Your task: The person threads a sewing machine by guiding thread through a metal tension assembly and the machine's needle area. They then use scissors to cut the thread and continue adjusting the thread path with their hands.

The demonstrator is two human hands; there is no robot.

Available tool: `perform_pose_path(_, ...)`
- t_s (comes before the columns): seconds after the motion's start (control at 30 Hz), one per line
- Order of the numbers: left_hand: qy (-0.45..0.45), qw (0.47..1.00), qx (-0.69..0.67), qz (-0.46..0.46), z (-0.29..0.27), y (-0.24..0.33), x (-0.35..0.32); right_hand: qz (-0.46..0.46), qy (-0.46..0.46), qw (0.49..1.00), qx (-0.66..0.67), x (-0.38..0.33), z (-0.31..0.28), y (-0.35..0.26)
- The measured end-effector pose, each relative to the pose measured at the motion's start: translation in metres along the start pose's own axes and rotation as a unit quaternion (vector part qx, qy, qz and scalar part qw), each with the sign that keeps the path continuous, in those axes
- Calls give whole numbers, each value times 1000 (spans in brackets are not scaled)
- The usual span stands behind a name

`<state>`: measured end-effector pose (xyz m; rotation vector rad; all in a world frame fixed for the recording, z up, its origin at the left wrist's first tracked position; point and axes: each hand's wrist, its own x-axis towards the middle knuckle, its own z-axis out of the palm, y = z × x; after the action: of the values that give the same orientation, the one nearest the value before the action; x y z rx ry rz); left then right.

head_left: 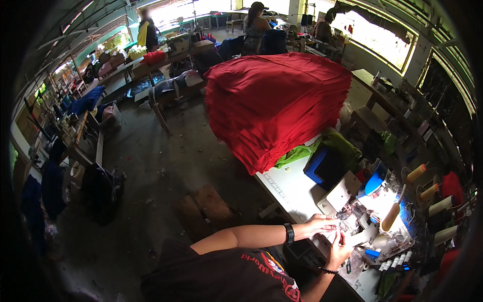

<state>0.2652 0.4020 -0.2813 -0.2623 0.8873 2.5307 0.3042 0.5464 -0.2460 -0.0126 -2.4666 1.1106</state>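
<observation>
My left hand (pixel 322 225), with a dark watch (pixel 289 234) on its wrist, reaches in from the left to the lit front of a sewing machine (pixel 347 194). Its fingers are pinched together. Just nearer to me, my right hand (pixel 341 250) is bent upward with thumb and fingers closed, a beaded bracelet (pixel 329 271) at the wrist. The fingertips of both hands almost meet; whatever lies between them is too small and glaring to make out. A blue piece (pixel 372 253) and several small white spools (pixel 396 262) lie right of my right hand.
A large heap of red cloth (pixel 282 100) covers the table's far part, with green cloth (pixel 342 147) beside it. Thread cones (pixel 440 209) stand at the right. A blue lamp shade (pixel 376 179) hangs over the machine. A wooden bench (pixel 204 209) stands left. People sit farther back.
</observation>
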Motion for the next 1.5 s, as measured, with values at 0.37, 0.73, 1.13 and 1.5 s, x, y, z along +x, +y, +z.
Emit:
perform_pose_path(0.37,-11,1000,6,-17,-8,-1,5,17,-7,1000,-7,1,1,-11)
perform_pose_path(0.73,16,1000,25,-2,4,-8,2,25,28,999,3,-5,-4,5)
perform_pose_path(1.13,33,994,85,58,-8,15,0,5,81,987,-139,52,-14,22)
perform_pose_path(1.5,102,941,311,90,-49,32,-4,-69,86,978,-175,70,11,22)
